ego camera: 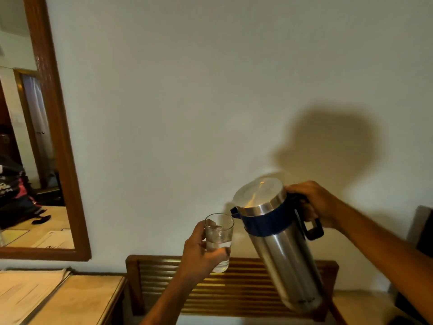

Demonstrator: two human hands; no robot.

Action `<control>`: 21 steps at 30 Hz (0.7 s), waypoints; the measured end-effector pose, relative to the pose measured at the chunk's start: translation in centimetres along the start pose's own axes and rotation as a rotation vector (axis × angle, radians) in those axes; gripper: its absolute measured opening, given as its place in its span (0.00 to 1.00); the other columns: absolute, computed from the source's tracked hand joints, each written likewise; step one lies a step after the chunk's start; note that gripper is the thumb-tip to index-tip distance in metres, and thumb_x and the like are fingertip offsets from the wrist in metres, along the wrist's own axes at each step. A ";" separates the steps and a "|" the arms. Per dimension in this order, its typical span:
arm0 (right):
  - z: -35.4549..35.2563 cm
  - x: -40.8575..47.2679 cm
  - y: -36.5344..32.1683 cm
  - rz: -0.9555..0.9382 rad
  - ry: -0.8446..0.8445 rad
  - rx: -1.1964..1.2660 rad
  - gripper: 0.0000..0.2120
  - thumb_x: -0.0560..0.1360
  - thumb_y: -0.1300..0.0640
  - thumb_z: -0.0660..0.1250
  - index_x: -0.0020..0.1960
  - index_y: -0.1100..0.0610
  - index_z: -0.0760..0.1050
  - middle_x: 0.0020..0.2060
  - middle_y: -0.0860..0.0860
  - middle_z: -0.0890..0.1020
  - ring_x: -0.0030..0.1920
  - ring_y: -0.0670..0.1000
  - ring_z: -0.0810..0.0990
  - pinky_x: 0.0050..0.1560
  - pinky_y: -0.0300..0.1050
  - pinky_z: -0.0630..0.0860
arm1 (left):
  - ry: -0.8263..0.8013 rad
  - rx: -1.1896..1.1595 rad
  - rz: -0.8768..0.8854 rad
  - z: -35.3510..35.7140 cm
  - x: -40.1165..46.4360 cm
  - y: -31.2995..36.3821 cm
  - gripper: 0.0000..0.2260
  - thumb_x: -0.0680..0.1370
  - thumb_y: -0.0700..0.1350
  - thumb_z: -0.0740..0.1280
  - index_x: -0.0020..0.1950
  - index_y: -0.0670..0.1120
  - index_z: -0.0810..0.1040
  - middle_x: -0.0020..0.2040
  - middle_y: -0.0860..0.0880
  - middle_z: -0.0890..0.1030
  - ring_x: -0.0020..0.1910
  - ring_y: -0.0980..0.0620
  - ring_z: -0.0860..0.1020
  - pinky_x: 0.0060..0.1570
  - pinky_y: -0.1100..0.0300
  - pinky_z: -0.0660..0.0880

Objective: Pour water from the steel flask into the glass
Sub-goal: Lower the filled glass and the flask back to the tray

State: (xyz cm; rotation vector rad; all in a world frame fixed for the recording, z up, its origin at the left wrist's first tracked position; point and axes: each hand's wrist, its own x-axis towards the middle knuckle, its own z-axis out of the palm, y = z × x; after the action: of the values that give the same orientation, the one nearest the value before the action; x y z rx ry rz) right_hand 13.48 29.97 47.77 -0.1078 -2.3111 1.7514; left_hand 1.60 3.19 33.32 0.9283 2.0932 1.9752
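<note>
My right hand [315, 204] grips the dark handle of the steel flask [278, 245], a tall silver jug with a blue collar and a steel lid. It is held in the air, tilted to the left, its blue spout right beside the rim of the glass [219, 240]. My left hand [201, 250] holds the clear glass upright from the left side. Water fills roughly the lower half of the glass. No stream shows between spout and glass.
A slatted wooden rack [236, 289] stands below both hands against the white wall. A wooden table [79, 299] with papers [25, 289] sits at lower left. A wood-framed mirror [58, 137] hangs at left. A dark chair back [424, 231] is at far right.
</note>
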 end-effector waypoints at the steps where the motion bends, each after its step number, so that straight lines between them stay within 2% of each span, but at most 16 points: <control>1: 0.1 -0.7 2.0 0.013 0.035 0.054 0.19 0.72 0.47 0.68 0.27 0.56 0.71 0.19 0.50 0.66 0.18 0.50 0.61 0.20 0.40 0.56 | -0.010 -0.005 -0.017 0.2 -0.2 -0.6 0.27 0.61 0.48 0.78 0.57 0.62 0.74 0.53 0.56 0.83 0.48 0.53 0.83 0.39 0.61 0.83; 4: 1.2 -2.7 8.2 0.065 0.160 0.185 0.18 0.70 0.46 0.68 0.30 0.58 0.73 0.19 0.49 0.67 0.18 0.48 0.62 0.19 0.37 0.58 | -0.031 -0.011 -0.085 1.0 -1.0 -3.0 0.27 0.65 0.43 0.78 0.59 0.59 0.73 0.55 0.50 0.82 0.49 0.52 0.84 0.40 0.58 0.84; 7: 3.5 -4.3 14.3 0.158 0.313 0.301 0.16 0.75 0.52 0.66 0.29 0.55 0.77 0.20 0.50 0.70 0.20 0.48 0.67 0.19 0.37 0.59 | -0.027 0.001 -0.154 1.8 -2.2 -5.7 0.27 0.68 0.36 0.77 0.59 0.58 0.73 0.56 0.47 0.82 0.51 0.51 0.84 0.42 0.59 0.83; 11: 6.3 -6.2 22.6 0.286 0.432 0.384 0.15 0.75 0.57 0.63 0.29 0.57 0.74 0.23 0.53 0.72 0.25 0.52 0.71 0.24 0.42 0.62 | -0.019 0.058 -0.249 3.3 -4.1 -11.0 0.30 0.64 0.38 0.78 0.60 0.58 0.72 0.56 0.51 0.81 0.54 0.52 0.82 0.45 0.61 0.82; 14: 8.3 -7.9 30.8 0.343 0.546 0.433 0.13 0.75 0.59 0.62 0.32 0.56 0.76 0.30 0.58 0.77 0.33 0.57 0.77 0.31 0.47 0.72 | -0.038 0.104 -0.343 4.3 -6.2 -17.3 0.32 0.65 0.37 0.80 0.60 0.59 0.71 0.57 0.52 0.79 0.54 0.51 0.81 0.41 0.65 0.81; 16: 9.6 -9.2 36.3 0.365 0.588 0.424 0.12 0.75 0.61 0.61 0.33 0.59 0.76 0.31 0.59 0.75 0.34 0.57 0.76 0.34 0.50 0.72 | -0.028 0.163 -0.396 4.8 -7.9 -22.7 0.32 0.64 0.35 0.81 0.61 0.56 0.72 0.56 0.52 0.79 0.53 0.52 0.80 0.39 0.68 0.81; 18: 10.8 -10.5 40.9 0.377 0.623 0.435 0.14 0.75 0.64 0.60 0.31 0.62 0.72 0.29 0.59 0.71 0.32 0.57 0.72 0.34 0.50 0.69 | -0.004 0.215 -0.458 5.2 -9.8 -27.5 0.33 0.63 0.34 0.82 0.62 0.51 0.72 0.55 0.52 0.80 0.52 0.52 0.80 0.40 0.69 0.80; 21: 11.8 -11.3 46.2 0.380 0.635 0.465 0.12 0.71 0.61 0.61 0.31 0.67 0.69 0.30 0.59 0.68 0.33 0.56 0.69 0.32 0.48 0.66 | 0.022 0.262 -0.532 5.6 -12.4 -33.3 0.34 0.61 0.36 0.83 0.61 0.51 0.72 0.52 0.53 0.81 0.50 0.52 0.81 0.37 0.67 0.80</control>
State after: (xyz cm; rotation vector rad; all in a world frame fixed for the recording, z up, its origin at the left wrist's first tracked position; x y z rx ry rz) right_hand 17.72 29.53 -1.02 -0.9163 -1.4648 1.9921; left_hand 2.73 3.08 -2.63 0.3176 2.3342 1.4755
